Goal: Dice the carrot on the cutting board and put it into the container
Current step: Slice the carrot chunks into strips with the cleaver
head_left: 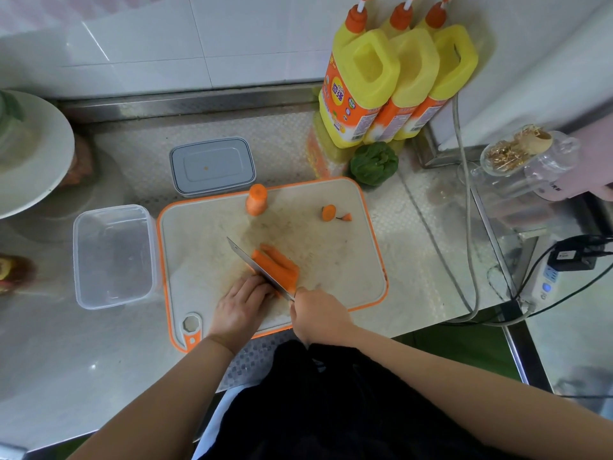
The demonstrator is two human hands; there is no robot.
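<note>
Both hands work at the near edge of the cutting board (331, 200). The right hand (318, 315) is closed around the handle of a kitchen knife (257, 267), whose blade runs diagonally away to the upper left. The left hand (240, 305) lies palm down beside the blade, fingertips curled against the near end of the carrot strips (278, 265); it presses rather than grips. These long strips lie bunched together on the right side of the blade, touching it. Farther back on the board a carrot chunk (256, 199) stands upright near the far edge, and to its right lie a carrot end slice (328, 213) and a tiny carrot tip (347, 216). Just left of the board sits the clear plastic container (114, 257), with no carrot in it. Its grey lid (212, 166) rests behind the board. Three yellow detergent bottles (394, 84) stand against the tiled wall, a green leafy vegetable (374, 163) at their foot.
</note>
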